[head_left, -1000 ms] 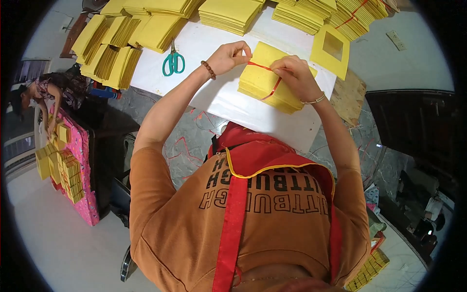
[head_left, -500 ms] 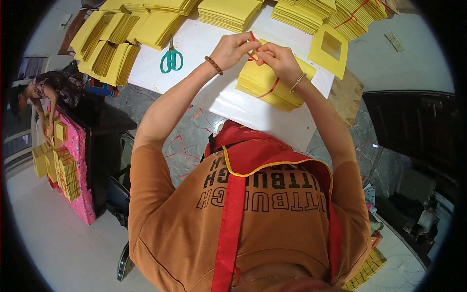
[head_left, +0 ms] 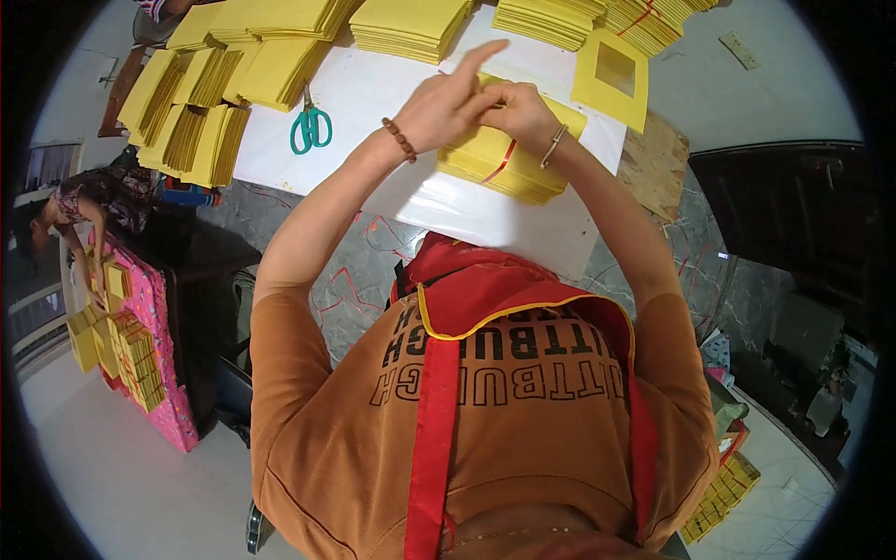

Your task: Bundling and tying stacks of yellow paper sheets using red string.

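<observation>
A thick bundle of flat yellow paper pieces lies on the white table, with a red ribbon running across it. Over the far side of this bundle my two hands meet. My left hand has its index finger stretched out and its other fingers curled against the right hand. My right hand is closed in a pinch. Half a second ago both held the ribbon's ends; now the fingers hide that part of it. Green-handled scissors lie on the table to the left.
Several stacks of yellow paper line the table's far and left sides. A yellow sheet with a grey window lies at the right. Leftward, another person works at a pink-covered table. Red ribbon scraps litter the floor.
My left index finger has straightened away from the bundle, and my hands have come closer together. The ribbon ends seen between them are now hidden. The view has shifted slightly.
</observation>
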Tool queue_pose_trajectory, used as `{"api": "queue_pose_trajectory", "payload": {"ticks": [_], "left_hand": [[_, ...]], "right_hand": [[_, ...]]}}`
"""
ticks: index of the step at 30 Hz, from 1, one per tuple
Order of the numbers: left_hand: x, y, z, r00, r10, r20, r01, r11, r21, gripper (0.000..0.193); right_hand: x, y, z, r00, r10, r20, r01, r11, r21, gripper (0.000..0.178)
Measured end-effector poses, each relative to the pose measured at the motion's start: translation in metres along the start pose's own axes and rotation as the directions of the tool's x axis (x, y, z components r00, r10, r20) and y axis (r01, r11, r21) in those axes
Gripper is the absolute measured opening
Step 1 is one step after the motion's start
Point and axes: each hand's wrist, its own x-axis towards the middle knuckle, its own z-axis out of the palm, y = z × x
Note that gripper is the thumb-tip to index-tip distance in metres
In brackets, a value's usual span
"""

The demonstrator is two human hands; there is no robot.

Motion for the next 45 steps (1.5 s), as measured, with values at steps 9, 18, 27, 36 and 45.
{"api": "queue_pose_trajectory", "payload": {"ticks": [9, 18, 27, 36, 45], "left_hand": [[0.008, -0.040, -0.013, 0.992, -0.027, 0.124, 0.031, 0.999, -0.031, 0.033], [-0.010, -0.037, -0.017, 0.995, -0.055, 0.081, 0.044, 0.989, 0.138, 0.016], [-0.018, -0.047, -0.009, 0.980, -0.177, 0.093, 0.190, 0.968, -0.164, 0.013], [-0.012, -0.048, -0.002, 0.989, -0.139, 0.049, 0.140, 0.990, -0.010, 0.014], [-0.013, -0.060, -0.001, 0.964, -0.220, 0.152, 0.255, 0.927, -0.276, 0.023]], "right_hand": [[0.002, 0.005, 0.007, 0.994, 0.088, -0.057, -0.087, 0.996, 0.029, 0.026], [0.003, 0.001, 0.005, 0.968, 0.244, 0.054, -0.239, 0.842, 0.483, 0.012], [0.007, -0.001, 0.000, 0.962, 0.263, 0.071, -0.272, 0.920, 0.283, 0.010], [0.003, -0.013, 0.010, 0.981, -0.108, -0.160, 0.051, 0.944, -0.327, 0.006], [0.002, -0.018, 0.019, 0.920, -0.231, -0.315, 0.121, 0.935, -0.333, 0.005]]}}
